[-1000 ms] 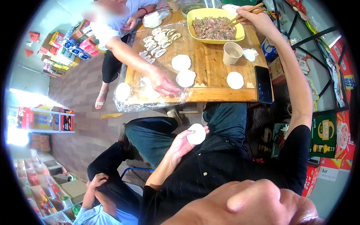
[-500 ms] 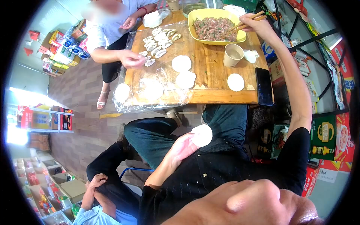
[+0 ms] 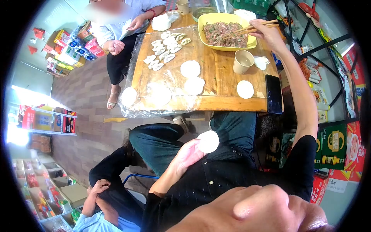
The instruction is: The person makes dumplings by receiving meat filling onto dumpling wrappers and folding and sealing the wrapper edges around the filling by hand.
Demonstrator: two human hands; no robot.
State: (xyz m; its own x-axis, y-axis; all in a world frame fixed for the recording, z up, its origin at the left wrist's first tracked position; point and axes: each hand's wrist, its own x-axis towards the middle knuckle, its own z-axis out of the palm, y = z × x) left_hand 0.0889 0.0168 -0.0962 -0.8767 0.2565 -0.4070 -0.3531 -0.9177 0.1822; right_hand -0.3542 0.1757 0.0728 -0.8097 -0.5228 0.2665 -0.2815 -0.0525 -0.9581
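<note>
Wooden desk (image 3: 220, 75), partly under plastic sheet (image 3: 135, 111); plank floor (image 3: 89, 87) alongside. Our half-curled left hand (image 3: 188, 154) holds a dough round (image 3: 208, 142); our right hand (image 3: 267, 33) grips chopsticks (image 3: 243, 30).

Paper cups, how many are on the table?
2: one paper cup on the near side of the yellow bowl, another paper cup toward the table's far end.

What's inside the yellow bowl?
The yellow bowl holds minced, meat-like filling flecked with green; the chopsticks in the right hand reach into it. The filling covers the bowl's bottom, so that and anything buried cannot be seen.
</note>
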